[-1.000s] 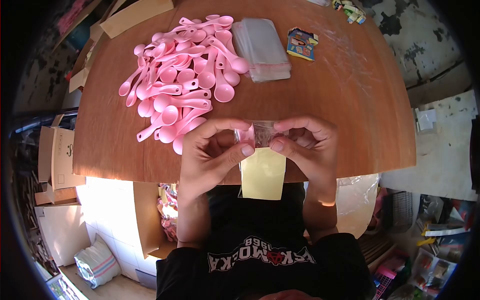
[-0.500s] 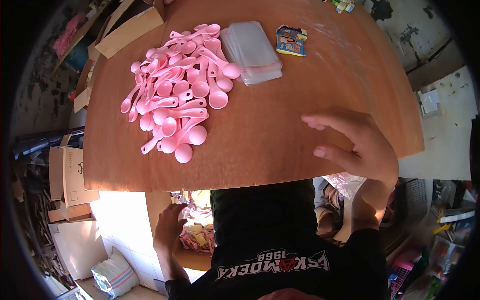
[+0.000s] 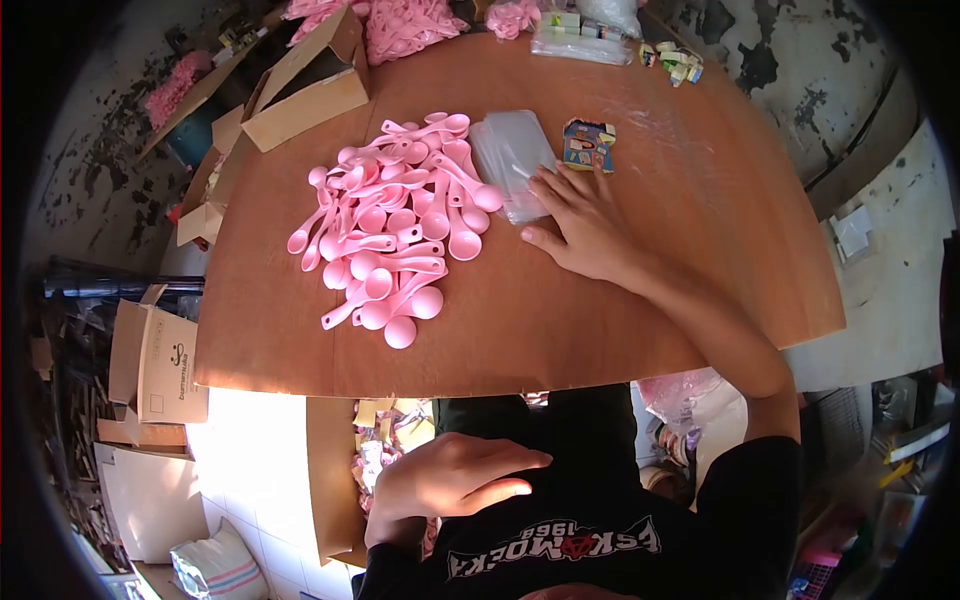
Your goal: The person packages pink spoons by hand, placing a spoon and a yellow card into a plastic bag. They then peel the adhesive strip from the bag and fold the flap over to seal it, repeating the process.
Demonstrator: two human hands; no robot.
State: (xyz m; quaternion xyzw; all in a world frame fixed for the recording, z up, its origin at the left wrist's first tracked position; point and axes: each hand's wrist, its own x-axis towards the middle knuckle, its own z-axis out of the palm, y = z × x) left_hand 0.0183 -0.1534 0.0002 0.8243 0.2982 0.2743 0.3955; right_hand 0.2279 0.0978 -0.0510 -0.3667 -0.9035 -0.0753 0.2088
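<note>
My right hand point(image 3: 580, 222) reaches across the table, fingers spread, its fingertips at the lower right edge of a stack of clear plastic bags point(image 3: 505, 150). Just beyond those fingertips lies a small blue and yellow printed packet point(image 3: 588, 146). To the left of the bags is a heap of pink plastic measuring spoons point(image 3: 378, 285), lying at many angles. My left hand point(image 3: 455, 475) hovers in front of my black shirt, below the table edge, holding nothing, with thumb and fingers stretched out and apart.
An open cardboard box point(image 3: 305, 110) sits at the table's back left. Pink bundles point(image 3: 410, 30) and clear packets point(image 3: 580, 48) line the far edge. Small boxes point(image 3: 680, 66) lie at the back right. Under the table stands a carton point(image 3: 330, 480) with packaged pieces inside.
My right hand has moved forward and left, from above the bare tabletop to the plastic bags. My left hand has come up and inward from beside the carton. The view has tilted farther up.
</note>
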